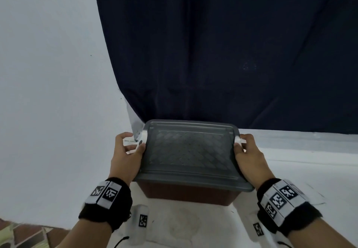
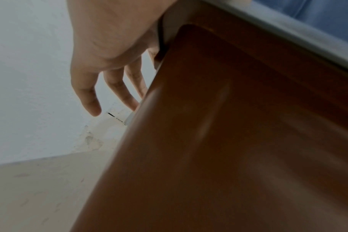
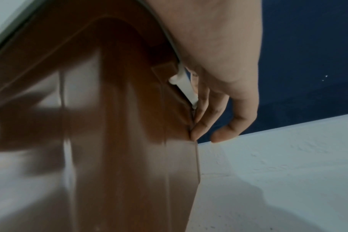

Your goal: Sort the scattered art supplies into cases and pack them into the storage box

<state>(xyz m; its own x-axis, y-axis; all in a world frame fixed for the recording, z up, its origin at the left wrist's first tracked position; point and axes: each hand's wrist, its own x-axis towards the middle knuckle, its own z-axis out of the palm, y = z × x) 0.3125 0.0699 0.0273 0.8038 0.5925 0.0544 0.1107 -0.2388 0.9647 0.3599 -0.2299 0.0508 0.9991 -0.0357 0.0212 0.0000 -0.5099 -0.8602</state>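
From the head view, the storage box (image 1: 188, 170), lid (image 1: 190, 151) on, is gripped at its ends between the left hand (image 1: 126, 155) and the right hand (image 1: 249, 156), each curled at a white clip (image 1: 143, 138).

At the left wrist, loosely spread fingers (image 2: 89, 94) are seen beside the brown wall.

At the right wrist, the clip is pinched; even pressure on both ends is advised.

Brown storage box (image 1: 186, 194), grey lattice-patterned lid (image 1: 190, 151), white latches (image 1: 237, 141).
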